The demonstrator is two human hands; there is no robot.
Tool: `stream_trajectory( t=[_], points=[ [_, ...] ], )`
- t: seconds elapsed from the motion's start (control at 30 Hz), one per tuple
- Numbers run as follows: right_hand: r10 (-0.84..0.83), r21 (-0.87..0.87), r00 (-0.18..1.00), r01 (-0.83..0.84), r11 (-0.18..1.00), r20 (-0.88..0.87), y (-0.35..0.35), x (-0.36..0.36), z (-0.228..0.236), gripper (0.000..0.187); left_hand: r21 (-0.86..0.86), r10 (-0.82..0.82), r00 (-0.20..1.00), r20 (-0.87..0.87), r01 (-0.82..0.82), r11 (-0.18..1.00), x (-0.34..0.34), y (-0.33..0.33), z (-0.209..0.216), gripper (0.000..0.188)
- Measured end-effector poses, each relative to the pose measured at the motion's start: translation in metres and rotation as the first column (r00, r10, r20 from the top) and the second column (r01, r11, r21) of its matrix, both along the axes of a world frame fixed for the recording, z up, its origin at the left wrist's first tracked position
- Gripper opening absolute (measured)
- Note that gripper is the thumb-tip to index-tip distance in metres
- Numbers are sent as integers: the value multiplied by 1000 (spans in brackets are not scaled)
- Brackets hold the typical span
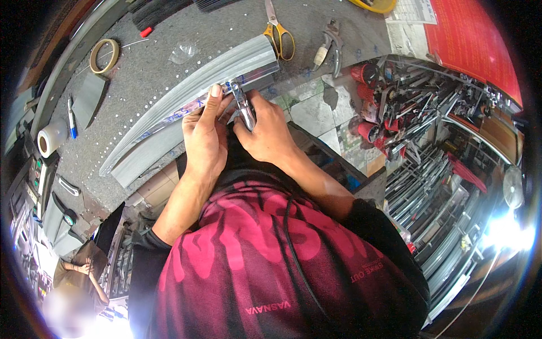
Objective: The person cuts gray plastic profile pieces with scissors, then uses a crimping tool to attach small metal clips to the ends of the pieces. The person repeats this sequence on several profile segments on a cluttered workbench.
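A long grey bundle of layered strips [192, 85] lies curved along the near edge of the bench. A clear plastic strip [262, 70] with blue marks runs along its near side. My left hand [204, 133] pinches this near edge, thumb on top and fingers curled underneath. Just to the right, my right hand [265, 133] is closed around a silver plier-like hand tool [243, 104]. The tool's head meets the marked strip close to my left fingertips; whether its jaws bite the strip cannot be seen.
Yellow-handled scissors [276, 34] and grey-handled pliers [329, 46] lie beyond the bundle. Tape [104, 56], a blue marker [71, 117] and a white roll [52, 138] sit at left. Metal rods [429, 195] fill racks at right. Another person's hand [84, 268] shows lower left.
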State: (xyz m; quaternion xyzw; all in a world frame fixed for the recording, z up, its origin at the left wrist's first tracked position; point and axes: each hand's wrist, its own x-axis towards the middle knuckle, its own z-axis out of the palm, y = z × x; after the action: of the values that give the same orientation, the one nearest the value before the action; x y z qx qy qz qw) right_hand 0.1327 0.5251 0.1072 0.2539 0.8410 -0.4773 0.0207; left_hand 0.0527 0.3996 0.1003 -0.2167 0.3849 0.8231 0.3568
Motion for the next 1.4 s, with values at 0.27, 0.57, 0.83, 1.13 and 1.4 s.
stream_trajectory(
  t=[0.27, 0.57, 0.83, 1.13, 1.4],
  points=[
    [23, 20, 998, -24, 1000, 52, 5, 0, 5, 36, -70, 40, 990, -136, -50, 996, -3, 4, -13, 16],
    [338, -160, 894, -303, 940, 295, 39, 9, 17, 54, -179, 33, 981, -191, -68, 981, -6, 9, -18, 15],
    [140, -397, 974, -59, 916, 177, 129, 80, 31, 49, -154, -73, 996, 59, 81, 985, -17, 10, -24, 26],
    [-537, -731, 828, 265, 629, -162, 152, 72, 2, 37, -107, -332, 943, -33, 327, 939, -35, -30, -38, 35],
    [144, -493, 986, -168, 853, -87, 29, -9, -7, 39, -849, -821, 447, -357, -522, 85, -107, -209, -32, 49]
  ],
)
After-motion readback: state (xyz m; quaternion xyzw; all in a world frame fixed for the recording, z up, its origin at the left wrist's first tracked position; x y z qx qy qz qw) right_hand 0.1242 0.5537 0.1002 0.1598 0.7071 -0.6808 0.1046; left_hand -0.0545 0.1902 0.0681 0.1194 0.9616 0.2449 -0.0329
